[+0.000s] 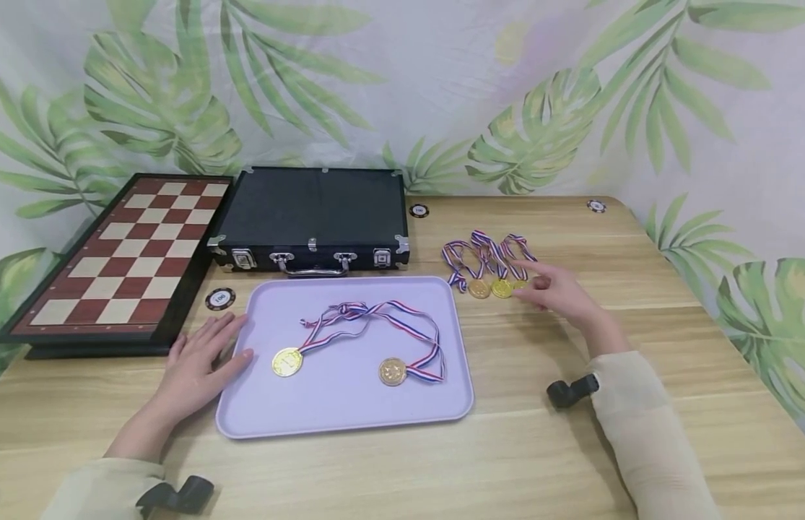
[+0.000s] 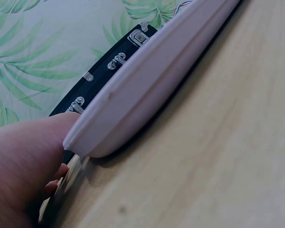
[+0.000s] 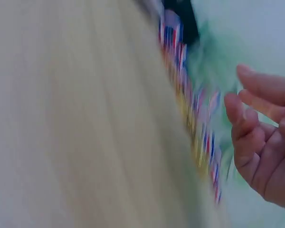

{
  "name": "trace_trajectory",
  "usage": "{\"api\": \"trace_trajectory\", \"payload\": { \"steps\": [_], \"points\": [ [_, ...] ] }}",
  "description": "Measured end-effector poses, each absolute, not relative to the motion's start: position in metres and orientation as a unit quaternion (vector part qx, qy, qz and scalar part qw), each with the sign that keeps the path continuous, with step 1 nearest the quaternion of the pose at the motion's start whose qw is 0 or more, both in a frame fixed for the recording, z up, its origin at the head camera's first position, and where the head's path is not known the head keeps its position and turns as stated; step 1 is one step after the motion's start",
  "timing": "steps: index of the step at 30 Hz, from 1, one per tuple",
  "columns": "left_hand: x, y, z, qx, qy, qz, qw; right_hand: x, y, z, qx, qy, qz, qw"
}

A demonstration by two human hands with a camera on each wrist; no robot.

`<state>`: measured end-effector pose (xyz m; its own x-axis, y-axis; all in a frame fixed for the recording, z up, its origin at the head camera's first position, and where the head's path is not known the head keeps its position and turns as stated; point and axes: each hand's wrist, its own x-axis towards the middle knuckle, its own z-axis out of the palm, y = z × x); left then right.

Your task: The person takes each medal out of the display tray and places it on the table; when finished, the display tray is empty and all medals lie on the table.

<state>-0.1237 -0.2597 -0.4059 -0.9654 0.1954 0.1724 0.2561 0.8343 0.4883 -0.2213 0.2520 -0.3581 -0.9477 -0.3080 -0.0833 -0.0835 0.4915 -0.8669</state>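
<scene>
Head view has the right hand (image 1: 561, 292) beside three medals (image 1: 502, 289) on the table (image 1: 441, 469), the rightmost one partly hidden. Its fingers are loosely bent and pinch nothing that shows; whether a fingertip touches a medal, I cannot tell (the right wrist view is blurred about the medals). The left hand (image 1: 203, 368) rests at the left side of a lavender tray (image 1: 337, 404), fingers straight, thumb spread away and over the rim. On the tray lie a gold medal (image 1: 288, 362) and a darker medal (image 1: 393, 371), their ribbons (image 1: 353, 309) crossing toward the far side. The step in hand looks like fetching another medal for the tray while the left hand steadies it. Next, I judge, comes a pinch on one medal and a careful lift, since the bunched ribbons (image 1: 486, 246) could drag a neighbour along.
</scene>
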Motion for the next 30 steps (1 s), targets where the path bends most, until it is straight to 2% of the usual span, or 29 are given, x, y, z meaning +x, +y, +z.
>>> {"api": "trace_trajectory", "payload": {
  "steps": [4,9,16,19,23,30],
  "points": [
    [-0.123,-0.261,-0.406,-0.115,-0.957,-0.262,0.055,-0.199,0.208,-0.341,-0.173,0.817,-0.537,0.115],
    [-0.124,-0.261,-0.406,-0.116,-0.957,-0.262,0.053,-0.166,0.157,-0.332,-0.222,0.778,-0.565,0.16],
    [-0.124,-0.26,-0.405,-0.117,-0.956,-0.264,0.052,-0.138,0.118,-0.347,-0.267,0.774,-0.517,0.253],
    [-0.123,-0.26,-0.405,-0.117,-0.956,-0.265,0.052,-0.135,0.11,-0.356,-0.272,0.78,-0.492,0.273],
    [-0.123,-0.26,-0.406,-0.117,-0.955,-0.266,0.054,-0.137,0.104,-0.364,-0.288,0.815,-0.441,0.239],
    [-0.123,-0.26,-0.404,-0.116,-0.956,-0.263,0.055,-0.147,0.095,-0.376,-0.309,0.883,-0.332,0.121]
  ]
}}
